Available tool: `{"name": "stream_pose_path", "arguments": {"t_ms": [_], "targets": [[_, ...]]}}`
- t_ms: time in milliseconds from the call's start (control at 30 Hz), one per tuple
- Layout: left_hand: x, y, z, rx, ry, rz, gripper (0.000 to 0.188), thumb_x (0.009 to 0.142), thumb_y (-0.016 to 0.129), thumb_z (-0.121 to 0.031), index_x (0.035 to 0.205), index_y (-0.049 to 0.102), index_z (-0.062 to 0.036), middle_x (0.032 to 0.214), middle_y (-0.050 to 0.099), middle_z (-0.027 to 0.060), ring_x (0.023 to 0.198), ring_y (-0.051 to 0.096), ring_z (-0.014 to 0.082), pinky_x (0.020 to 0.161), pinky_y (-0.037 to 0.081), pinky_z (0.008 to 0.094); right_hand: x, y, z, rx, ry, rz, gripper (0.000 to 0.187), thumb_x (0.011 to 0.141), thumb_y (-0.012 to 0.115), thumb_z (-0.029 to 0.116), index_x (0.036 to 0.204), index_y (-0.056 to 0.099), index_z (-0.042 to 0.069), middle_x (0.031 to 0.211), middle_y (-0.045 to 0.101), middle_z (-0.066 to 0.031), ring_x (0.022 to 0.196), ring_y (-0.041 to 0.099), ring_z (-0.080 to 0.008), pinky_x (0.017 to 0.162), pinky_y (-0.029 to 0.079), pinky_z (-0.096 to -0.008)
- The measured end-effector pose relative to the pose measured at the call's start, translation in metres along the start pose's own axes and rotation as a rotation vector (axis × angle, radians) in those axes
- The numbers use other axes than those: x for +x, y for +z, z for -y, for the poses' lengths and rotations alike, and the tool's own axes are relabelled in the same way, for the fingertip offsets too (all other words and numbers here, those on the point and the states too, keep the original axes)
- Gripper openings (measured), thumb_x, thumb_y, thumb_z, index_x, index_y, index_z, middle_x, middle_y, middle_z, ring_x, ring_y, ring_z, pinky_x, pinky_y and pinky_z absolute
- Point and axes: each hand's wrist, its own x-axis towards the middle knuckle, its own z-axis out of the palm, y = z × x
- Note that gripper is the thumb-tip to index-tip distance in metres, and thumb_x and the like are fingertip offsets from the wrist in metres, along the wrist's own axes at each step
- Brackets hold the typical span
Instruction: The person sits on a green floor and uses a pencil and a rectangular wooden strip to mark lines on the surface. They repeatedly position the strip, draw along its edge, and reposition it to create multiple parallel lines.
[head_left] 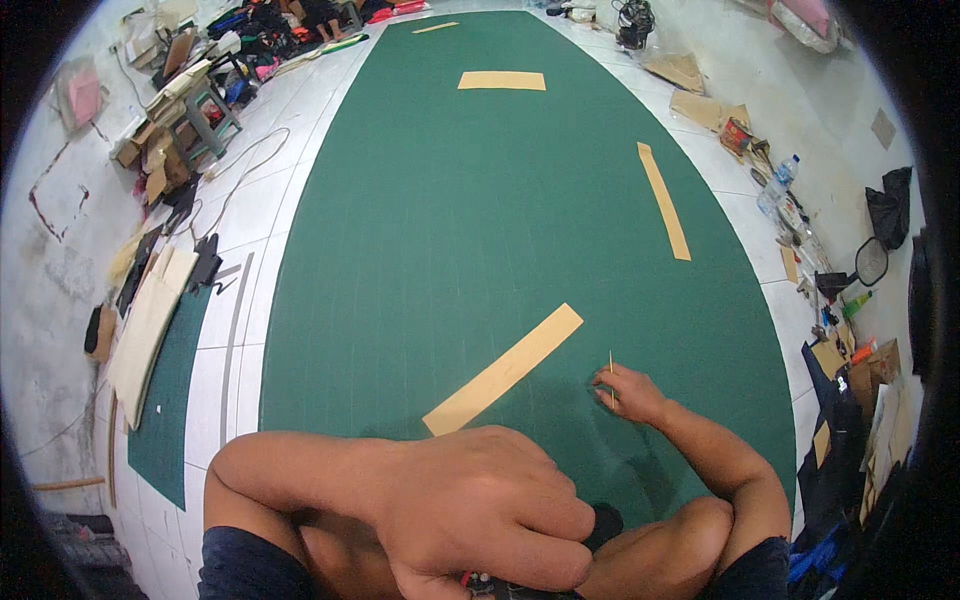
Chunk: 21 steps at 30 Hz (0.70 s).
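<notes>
My left hand [480,510] is raised close to the camera, its fingers curled into a fist. A small red and black bit shows under its lower edge, and I cannot make out what it is or whether the fingers hold it. Farther off to the right, my right hand [632,393] pinches a thin yellowish stick [611,358] upright, low over a long green sheet [450,230]. A tan strip [505,370] lies slanted on the sheet just left of that hand.
More tan strips lie on the sheet: one at the right [664,200], one across the far part [502,81]. Along the right wall are a water bottle [786,172] and scraps. A stool [205,120] and piled goods stand at the left, near a cream fabric roll [152,330].
</notes>
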Motion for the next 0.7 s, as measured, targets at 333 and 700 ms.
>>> {"name": "stream_pose_path", "arguments": {"t_ms": [333,700], "targets": [[-0.004,-0.003,0.001,0.052,0.008,-0.008,0.053,0.085,0.057,-0.049,0.1,0.06,0.0012,0.078,0.05,0.0134,0.065,0.059,0.0347,0.054,0.043,0.0458,-0.002,-0.002,0.001,-0.049,0.007,0.026,0.022,0.094,0.068,0.021,0.114,0.064,0.012,0.11,0.066,-0.0137,0.098,0.068,-0.0378,0.081,0.056,-0.0489],[-0.004,-0.005,-0.002,0.061,-0.021,-0.002,0.056,0.088,0.054,-0.053,0.1,0.061,0.0016,0.078,0.052,0.0134,0.065,0.059,0.0337,0.054,0.042,0.0445,-0.004,-0.003,0.003,-0.06,0.029,0.045,0.021,0.095,0.067,0.023,0.111,0.065,0.011,0.106,0.067,-0.015,0.096,0.068,-0.0391,0.08,0.056,-0.05]]}}
